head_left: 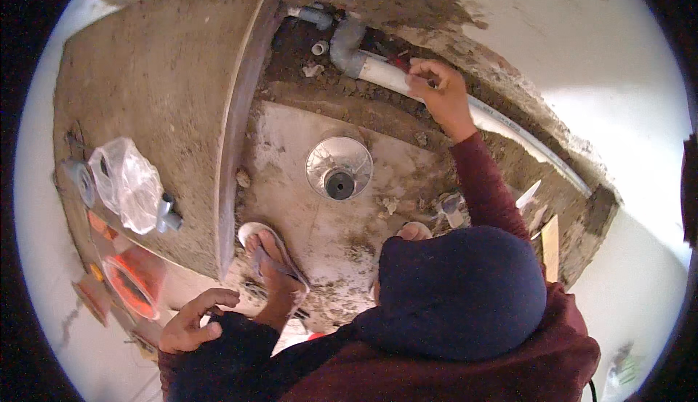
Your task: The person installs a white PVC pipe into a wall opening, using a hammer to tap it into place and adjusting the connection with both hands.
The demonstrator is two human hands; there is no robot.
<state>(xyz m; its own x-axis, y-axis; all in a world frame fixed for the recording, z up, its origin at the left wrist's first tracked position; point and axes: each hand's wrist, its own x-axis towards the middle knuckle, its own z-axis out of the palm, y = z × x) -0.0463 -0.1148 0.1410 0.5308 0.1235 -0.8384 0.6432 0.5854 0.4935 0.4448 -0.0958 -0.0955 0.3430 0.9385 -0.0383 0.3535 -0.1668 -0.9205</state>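
Note:
My right hand reaches out over a long white pipe in a dirt trench along the wall. Its fingers are curled together, and a small red thing shows at the fingertips, too small to name. A grey elbow fitting joins the pipe's left end. Beyond it lie another grey fitting and a short white pipe piece. Over my bent left knee, my left hand hangs with thumb and forefinger apart, holding nothing.
Between my feet and the trench stands a round shiny metal thing with a dark centre. To the left rises a concrete ledge bearing a clear plastic bag and a grey pipe fitting. An orange container and a wood strip lie nearby.

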